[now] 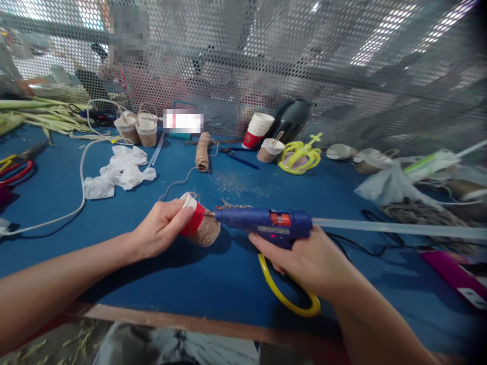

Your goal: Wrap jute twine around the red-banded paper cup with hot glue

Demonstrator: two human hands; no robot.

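Note:
My left hand (pixel 163 225) grips a red paper cup (pixel 195 223) by its white rim; the cup is tilted, its base towards the right. Twine (pixel 208 232) is wound round the lower part of the cup, and a loose strand runs back to a twine roll (pixel 203 152). In my right hand (pixel 300 253) is a blue hot glue gun (pixel 262 223) with a long clear glue stick (pixel 399 228) out of its back. Its nozzle is at the cup's side, by the upper edge of the winding. Below the gun a yellow scissor handle (pixel 289 299) shows partly behind my right hand.
Behind stand twine-wrapped cups (pixel 146 129), stacked paper cups (pixel 257 129), pliers (pixel 241 158) and a yellow crown-shaped piece (pixel 300 157). White crumpled plastic (pixel 119 172) and a white cable (pixel 81 177) lie left, near red-handled scissors (pixel 19 170). A plastic bag (pixel 391 185) lies right.

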